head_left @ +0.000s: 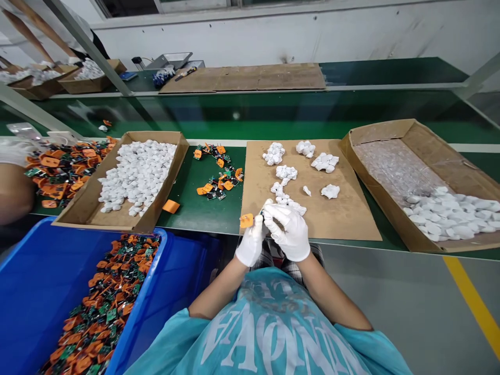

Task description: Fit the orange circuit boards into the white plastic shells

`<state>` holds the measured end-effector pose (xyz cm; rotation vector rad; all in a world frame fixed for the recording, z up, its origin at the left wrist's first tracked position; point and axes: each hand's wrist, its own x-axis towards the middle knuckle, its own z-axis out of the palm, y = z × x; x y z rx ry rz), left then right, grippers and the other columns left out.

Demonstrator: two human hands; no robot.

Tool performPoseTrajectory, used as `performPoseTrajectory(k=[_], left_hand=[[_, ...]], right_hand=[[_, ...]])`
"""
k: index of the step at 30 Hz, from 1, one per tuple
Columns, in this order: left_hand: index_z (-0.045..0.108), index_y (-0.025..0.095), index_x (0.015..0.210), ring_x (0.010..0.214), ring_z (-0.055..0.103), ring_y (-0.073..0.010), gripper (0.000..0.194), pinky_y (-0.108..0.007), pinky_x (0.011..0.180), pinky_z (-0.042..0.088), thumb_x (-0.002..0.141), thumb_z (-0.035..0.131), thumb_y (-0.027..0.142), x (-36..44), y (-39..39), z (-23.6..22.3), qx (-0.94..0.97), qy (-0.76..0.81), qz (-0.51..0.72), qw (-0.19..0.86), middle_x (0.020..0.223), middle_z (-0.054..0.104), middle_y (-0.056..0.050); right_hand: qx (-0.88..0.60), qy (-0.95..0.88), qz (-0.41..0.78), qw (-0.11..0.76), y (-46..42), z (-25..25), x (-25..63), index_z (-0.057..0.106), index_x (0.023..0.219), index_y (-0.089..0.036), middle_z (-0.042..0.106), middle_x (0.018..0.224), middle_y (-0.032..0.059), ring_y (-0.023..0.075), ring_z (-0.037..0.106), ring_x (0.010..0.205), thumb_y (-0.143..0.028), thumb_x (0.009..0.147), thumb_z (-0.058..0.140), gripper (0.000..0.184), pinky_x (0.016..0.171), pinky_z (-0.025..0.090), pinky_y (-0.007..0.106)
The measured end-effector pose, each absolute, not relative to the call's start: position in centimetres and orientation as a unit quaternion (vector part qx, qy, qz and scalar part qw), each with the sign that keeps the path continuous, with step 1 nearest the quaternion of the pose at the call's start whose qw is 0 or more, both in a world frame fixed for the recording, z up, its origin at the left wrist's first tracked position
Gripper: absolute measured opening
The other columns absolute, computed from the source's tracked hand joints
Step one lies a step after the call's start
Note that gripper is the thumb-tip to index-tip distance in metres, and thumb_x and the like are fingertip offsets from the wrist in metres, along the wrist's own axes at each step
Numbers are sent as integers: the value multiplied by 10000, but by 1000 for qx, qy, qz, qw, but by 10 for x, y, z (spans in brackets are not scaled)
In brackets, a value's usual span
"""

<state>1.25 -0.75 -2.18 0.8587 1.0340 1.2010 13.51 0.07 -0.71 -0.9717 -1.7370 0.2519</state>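
Note:
Both hands wear white gloves and meet above the front edge of the cardboard sheet [351, 219]. My left hand [250, 244] is closed on an orange plastic part [246, 221], which sticks out to the left of the thumb. A dark bit shows between the two hands. Against it press the fingertips of my right hand [289, 232], in a pinch; what they hold is hidden. Just beyond the hands lies a cluster of small white pieces [287, 200]. More white heaps [325, 162] are spread over the sheet.
Left of the sheet lie orange parts with circuit boards [226, 182]. Cardboard boxes of white pieces flank the work area, left [177, 172] and right [410, 229]. A blue bin [35, 291] holds many orange parts. Another person's gloved hand [17, 151] is at far left.

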Motion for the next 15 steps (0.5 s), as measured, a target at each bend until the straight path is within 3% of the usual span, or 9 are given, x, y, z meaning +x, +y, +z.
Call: performPoseTrajectory(k=[2, 5, 8, 11, 13, 15], left_hand=[[652, 205, 832, 1004, 618, -248, 526, -366, 934, 458, 701, 600, 711, 18, -3, -20, 370, 507, 549, 553, 910, 704, -79], [620, 204, 736, 813, 619, -227, 532, -345, 780, 468, 726, 553, 732, 22, 1, -20, 397, 543, 568, 475, 763, 682, -66], [592, 213, 673, 698, 577, -206, 557, -333, 710, 439, 727, 515, 763, 21, 2, -19, 432, 553, 568, 430, 671, 636, -51], [592, 223, 620, 654, 556, -206, 588, -339, 728, 429, 744, 460, 782, 18, 2, -14, 482, 551, 542, 412, 616, 603, -48], [602, 225, 590, 650, 565, -215, 606, -342, 735, 434, 764, 429, 779, 16, 2, -8, 514, 540, 519, 417, 594, 601, -55], [630, 224, 604, 674, 590, -220, 608, -334, 725, 443, 781, 419, 766, 15, 1, -3, 530, 526, 509, 429, 620, 632, -62]], right_hand=[[-407, -736, 89, 534, -1, -7, 132, 645, 1160, -278, 701, 1119, 75, 259, 636, 1103, -305, 886, 582, 282, 973, 505, 469], [-420, -711, 106, 554, -3, -8, 129, 666, 1080, -291, 700, 1102, 66, 258, 635, 1089, -308, 873, 607, 216, 986, 487, 497], [-421, -649, 194, 603, -6, -11, 125, 654, 993, -286, 706, 1078, 55, 229, 638, 1084, -266, 860, 639, 135, 981, 493, 481], [-405, -583, 323, 626, -8, -11, 121, 622, 942, -253, 671, 1164, 94, 243, 598, 1173, -338, 838, 669, 142, 960, 509, 473], [-392, -547, 412, 614, -10, -8, 120, 601, 910, -236, 659, 1184, 116, 251, 633, 1111, -412, 824, 675, 209, 882, 552, 449], [-383, -521, 474, 598, -11, -4, 119, 580, 881, -232, 680, 1132, 109, 230, 690, 918, -464, 810, 673, 260, 740, 589, 402]])
